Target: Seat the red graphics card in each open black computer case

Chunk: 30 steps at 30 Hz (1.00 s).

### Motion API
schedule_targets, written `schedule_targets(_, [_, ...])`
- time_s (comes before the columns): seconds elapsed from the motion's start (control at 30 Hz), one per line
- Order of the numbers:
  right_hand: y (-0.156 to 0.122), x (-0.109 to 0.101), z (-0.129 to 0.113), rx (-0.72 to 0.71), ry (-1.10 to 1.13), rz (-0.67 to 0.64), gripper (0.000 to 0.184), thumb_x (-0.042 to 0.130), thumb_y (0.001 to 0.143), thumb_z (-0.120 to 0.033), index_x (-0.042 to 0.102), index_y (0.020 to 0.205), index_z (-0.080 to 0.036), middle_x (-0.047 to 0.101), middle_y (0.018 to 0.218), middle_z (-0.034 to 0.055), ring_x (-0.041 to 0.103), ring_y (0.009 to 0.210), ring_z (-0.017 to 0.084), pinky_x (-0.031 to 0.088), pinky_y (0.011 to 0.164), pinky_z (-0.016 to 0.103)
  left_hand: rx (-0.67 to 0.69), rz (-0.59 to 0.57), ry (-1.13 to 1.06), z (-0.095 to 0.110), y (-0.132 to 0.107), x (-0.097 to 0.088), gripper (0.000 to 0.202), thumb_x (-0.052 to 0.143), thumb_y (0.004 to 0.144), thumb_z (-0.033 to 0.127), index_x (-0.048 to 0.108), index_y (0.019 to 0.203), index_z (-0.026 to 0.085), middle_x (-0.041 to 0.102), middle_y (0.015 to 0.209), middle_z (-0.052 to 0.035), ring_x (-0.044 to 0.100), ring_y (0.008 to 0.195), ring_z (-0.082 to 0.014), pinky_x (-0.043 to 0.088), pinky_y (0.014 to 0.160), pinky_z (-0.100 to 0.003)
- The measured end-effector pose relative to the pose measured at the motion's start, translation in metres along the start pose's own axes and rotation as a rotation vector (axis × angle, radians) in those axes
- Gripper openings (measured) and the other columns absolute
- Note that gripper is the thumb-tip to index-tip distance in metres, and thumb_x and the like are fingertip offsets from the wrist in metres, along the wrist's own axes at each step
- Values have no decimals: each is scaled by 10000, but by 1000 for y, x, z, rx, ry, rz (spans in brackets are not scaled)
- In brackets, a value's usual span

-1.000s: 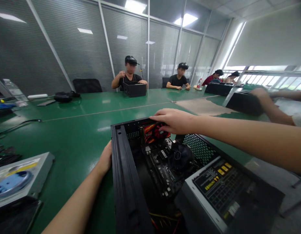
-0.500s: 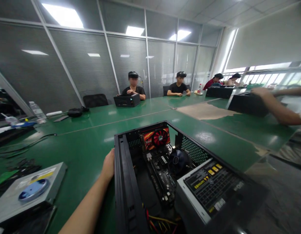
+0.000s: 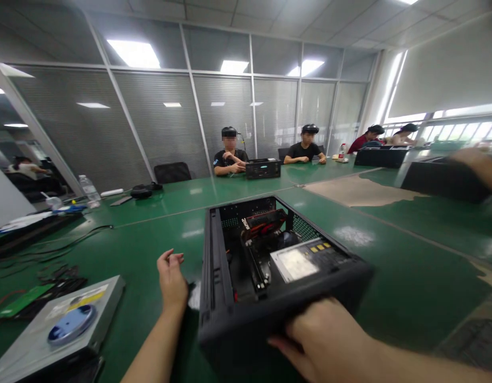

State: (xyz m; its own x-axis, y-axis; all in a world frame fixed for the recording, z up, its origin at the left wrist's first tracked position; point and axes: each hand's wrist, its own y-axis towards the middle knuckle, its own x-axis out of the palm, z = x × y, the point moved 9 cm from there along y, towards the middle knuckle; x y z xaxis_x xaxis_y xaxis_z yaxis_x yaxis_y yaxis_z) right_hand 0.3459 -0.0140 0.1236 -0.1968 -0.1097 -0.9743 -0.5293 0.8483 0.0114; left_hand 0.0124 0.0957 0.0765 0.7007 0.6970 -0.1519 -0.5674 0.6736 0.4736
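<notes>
Case (image 3: 249,324), open-topped: on surface (image 3: 409,276), long axis apparently running away from the wearer. Right hand (image 3: 323,332): nearer, touching near end; grip unclear. Left hand (image 3: 173,282): loosely open, empty, just left of case.

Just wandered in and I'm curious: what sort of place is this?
Probably a meeting room or office used for computer work: a long, glossy green table, an open black computer case and a grey, striped glass partition.
</notes>
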Motion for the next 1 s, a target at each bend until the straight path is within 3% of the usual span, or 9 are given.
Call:
schedule_targets(0.1, [120,-11,17,5,-145,121,576,373,936,-588,773,824,-188,738,798,138,701,783,279,510,754,381,24,5,-4,-5,-1,3,375,367,958,498,495,1167,215,608,1015,-46,597,953,-193,452,916,-354])
schedule_targets(0.17, [198,-18,33,16,-154,178,555,347,970,-561,739,1025,-172,724,1026,152,671,992,288,474,890,391,79,-42,19,-1,-5,10,362,379,961,485,502,1174,219,612,1042,-53,596,982,-196,444,936,-363])
schedule_targets(0.23, [264,-14,49,25,-151,114,527,498,923,-541,636,1247,-149,612,1286,194,572,1187,327,408,997,438,142,-103,56,5,-9,17,351,396,961,464,503,1187,217,610,1063,-63,592,1013,-203,443,947,-368])
schedule_targets(0.3, [308,-9,59,12,-147,92,615,678,810,-517,616,1264,-106,502,1400,245,434,1318,396,296,1081,513,201,-161,98,10,-13,24,336,406,962,434,507,1194,213,604,1076,-71,587,1029,-208,446,949,-373])
schedule_targets(0.37, [327,-1,63,-23,-136,96,575,701,802,-484,637,1222,-97,496,1404,249,366,1362,409,215,1109,548,251,-209,137,13,-16,30,319,422,960,407,517,1194,212,601,1094,-78,581,1040,-212,448,949,-377])
schedule_targets(0.5, [308,21,60,-105,-108,138,415,541,927,-478,636,1189,-171,602,1303,153,479,1282,304,228,1091,511,282,-264,170,13,-18,39,294,443,954,387,536,1167,208,611,1091,-83,588,1015,-215,468,913,-376])
schedule_targets(0.63, [249,29,59,-193,11,223,362,498,949,-487,636,1140,-213,659,1199,97,569,1161,242,304,1022,450,318,-294,190,19,-20,45,281,490,929,380,544,1138,200,621,1043,-80,604,964,-215,480,887,-378])
schedule_targets(0.77, [185,29,69,-272,157,273,282,589,896,-454,676,1011,-211,692,1092,87,615,1069,249,336,990,456,329,-287,222,22,-21,45,301,581,867,378,548,1104,195,629,983,-67,620,905,-216,493,864,-389])
schedule_targets(1.0, [132,40,119,-110,395,351,224,659,823,-347,699,980,-193,715,995,74,658,947,222,486,875,372,313,-299,258,23,-23,47,308,631,819,381,571,1053,189,647,923,-55,629,857,-205,509,809,-365])
